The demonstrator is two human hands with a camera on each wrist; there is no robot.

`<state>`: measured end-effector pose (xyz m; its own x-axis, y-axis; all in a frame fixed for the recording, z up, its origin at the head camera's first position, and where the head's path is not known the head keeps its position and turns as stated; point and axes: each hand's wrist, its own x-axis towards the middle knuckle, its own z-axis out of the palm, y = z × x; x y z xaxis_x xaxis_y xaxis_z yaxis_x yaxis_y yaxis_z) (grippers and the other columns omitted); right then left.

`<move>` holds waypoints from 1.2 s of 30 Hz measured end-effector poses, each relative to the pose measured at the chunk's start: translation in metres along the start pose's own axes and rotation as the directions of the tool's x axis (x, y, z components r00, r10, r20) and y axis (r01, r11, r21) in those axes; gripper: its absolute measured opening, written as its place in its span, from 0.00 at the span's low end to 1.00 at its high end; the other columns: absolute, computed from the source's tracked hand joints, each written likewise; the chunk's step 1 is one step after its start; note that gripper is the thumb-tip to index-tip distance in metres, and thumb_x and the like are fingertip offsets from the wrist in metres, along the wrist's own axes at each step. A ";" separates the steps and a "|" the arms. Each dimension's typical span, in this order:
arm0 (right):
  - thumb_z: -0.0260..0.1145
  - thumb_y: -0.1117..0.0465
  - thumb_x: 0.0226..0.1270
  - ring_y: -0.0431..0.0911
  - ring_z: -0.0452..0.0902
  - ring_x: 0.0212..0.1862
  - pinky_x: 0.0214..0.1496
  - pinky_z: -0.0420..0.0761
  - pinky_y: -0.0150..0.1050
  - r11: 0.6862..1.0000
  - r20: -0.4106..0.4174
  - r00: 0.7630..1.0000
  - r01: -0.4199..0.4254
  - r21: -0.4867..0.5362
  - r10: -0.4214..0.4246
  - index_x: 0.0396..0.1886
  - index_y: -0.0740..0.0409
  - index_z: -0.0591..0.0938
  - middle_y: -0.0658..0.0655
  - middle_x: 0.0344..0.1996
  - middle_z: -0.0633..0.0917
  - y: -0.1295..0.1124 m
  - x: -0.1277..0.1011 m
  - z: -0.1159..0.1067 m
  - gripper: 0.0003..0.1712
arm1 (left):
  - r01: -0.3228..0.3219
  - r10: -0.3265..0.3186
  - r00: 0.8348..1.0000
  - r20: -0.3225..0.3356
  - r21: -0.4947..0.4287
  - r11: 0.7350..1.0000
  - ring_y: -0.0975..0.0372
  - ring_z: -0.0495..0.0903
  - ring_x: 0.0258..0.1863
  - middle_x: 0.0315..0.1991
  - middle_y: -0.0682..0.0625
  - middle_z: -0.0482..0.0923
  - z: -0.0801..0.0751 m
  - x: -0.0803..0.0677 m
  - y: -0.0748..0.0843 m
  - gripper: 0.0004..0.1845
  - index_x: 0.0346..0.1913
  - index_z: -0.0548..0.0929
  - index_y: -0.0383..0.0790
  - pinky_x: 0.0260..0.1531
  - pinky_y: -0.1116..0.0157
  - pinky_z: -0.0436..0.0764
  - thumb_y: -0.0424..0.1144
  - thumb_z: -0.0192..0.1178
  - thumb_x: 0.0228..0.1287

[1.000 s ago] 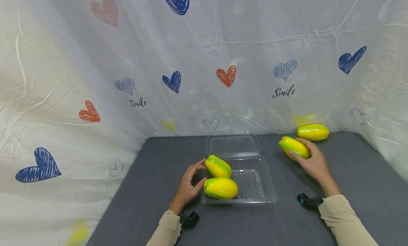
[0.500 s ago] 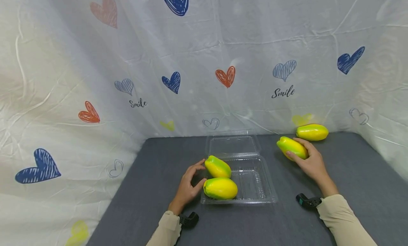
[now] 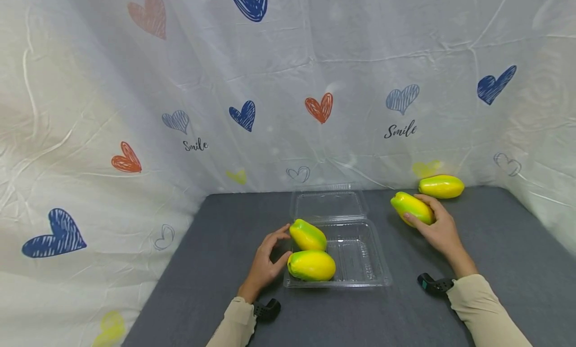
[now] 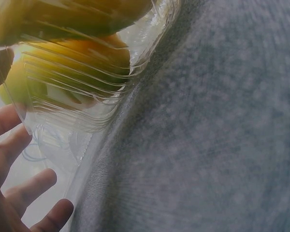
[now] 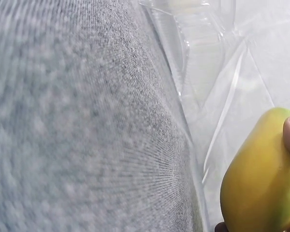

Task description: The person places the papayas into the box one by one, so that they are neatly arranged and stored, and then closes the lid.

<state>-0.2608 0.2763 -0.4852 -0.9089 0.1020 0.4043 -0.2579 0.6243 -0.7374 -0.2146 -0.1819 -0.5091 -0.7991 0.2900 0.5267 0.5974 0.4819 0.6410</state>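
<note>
In the head view my right hand [image 3: 441, 232] grips a yellow-green papaya [image 3: 411, 208], thumb on the near side and fingers over the far side. The right wrist view shows this papaya [image 5: 261, 179] with the thumb pressed to it. Whether it touches the table is hard to tell. My left hand [image 3: 265, 264] rests with spread, relaxed fingers at the left side of an open clear plastic clamshell box [image 3: 382, 267]. Inside its left half lie two papayas, a rear one [image 3: 308, 235] and a front one [image 3: 311, 266]. The left wrist view shows fingers [image 4: 36, 186] by the clear wall.
Another papaya [image 3: 441, 186] lies at the table's back right, just behind the held one. The box's transparent lid [image 3: 330, 204] is folded back toward the curtain [image 3: 279, 137]. A dark grey cloth covers the table [image 3: 216, 237].
My right hand has shifted slightly left with the papaya in its grip. The left hand and the papayas in the box have stayed put.
</note>
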 end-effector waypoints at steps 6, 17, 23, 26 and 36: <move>0.72 0.51 0.67 0.38 0.67 0.47 0.45 0.66 0.38 1.000 -0.011 1.000 0.013 0.004 -0.013 0.72 0.54 0.71 0.64 0.63 0.77 -0.001 0.001 0.003 0.37 | 0.007 -0.007 1.000 0.002 0.002 1.000 0.51 0.72 0.70 0.75 0.50 0.69 0.000 0.001 0.000 0.19 0.61 0.78 0.45 0.59 0.44 0.76 0.41 0.63 0.69; 0.73 0.52 0.66 0.34 0.65 0.47 0.45 0.66 0.37 1.000 -0.032 0.999 0.029 0.003 -0.029 0.71 0.55 0.71 0.65 0.64 0.77 -0.004 0.000 0.004 0.37 | -0.014 0.014 1.000 -0.007 -0.006 1.000 0.51 0.72 0.70 0.75 0.50 0.69 0.002 0.000 -0.003 0.19 0.61 0.78 0.47 0.57 0.44 0.77 0.40 0.63 0.69; 0.73 0.53 0.66 0.31 0.65 0.47 0.45 0.67 0.34 0.999 -0.037 0.998 0.043 0.016 -0.042 0.71 0.56 0.72 0.64 0.62 0.78 -0.006 0.001 0.005 0.37 | -0.005 0.005 1.000 -0.007 -0.004 1.000 0.52 0.71 0.71 0.75 0.51 0.69 0.002 0.000 -0.003 0.20 0.61 0.77 0.51 0.58 0.44 0.76 0.41 0.63 0.69; 0.74 0.53 0.65 0.34 0.67 0.47 0.44 0.67 0.32 0.999 -0.034 0.999 0.042 0.023 -0.042 0.71 0.56 0.72 0.63 0.61 0.78 -0.008 0.001 0.006 0.37 | 0.002 -0.002 1.000 -0.005 -0.005 1.000 0.52 0.71 0.71 0.75 0.52 0.69 0.002 0.000 -0.003 0.19 0.61 0.77 0.51 0.59 0.43 0.76 0.42 0.63 0.69; 0.74 0.55 0.65 0.38 0.69 0.47 0.43 0.69 0.28 0.997 -0.032 0.998 0.064 0.039 -0.063 0.70 0.57 0.72 0.64 0.58 0.78 -0.015 0.000 0.007 0.36 | 0.002 -0.002 1.000 -0.001 -0.002 1.000 0.51 0.71 0.71 0.75 0.51 0.69 0.001 0.000 -0.003 0.19 0.61 0.78 0.46 0.59 0.43 0.76 0.42 0.63 0.69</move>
<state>-0.2596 0.2613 -0.4781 -0.8802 0.0873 0.4666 -0.3277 0.5993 -0.7304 -0.2165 -0.1826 -0.5118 -0.8002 0.2879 0.5261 0.5958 0.4810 0.6431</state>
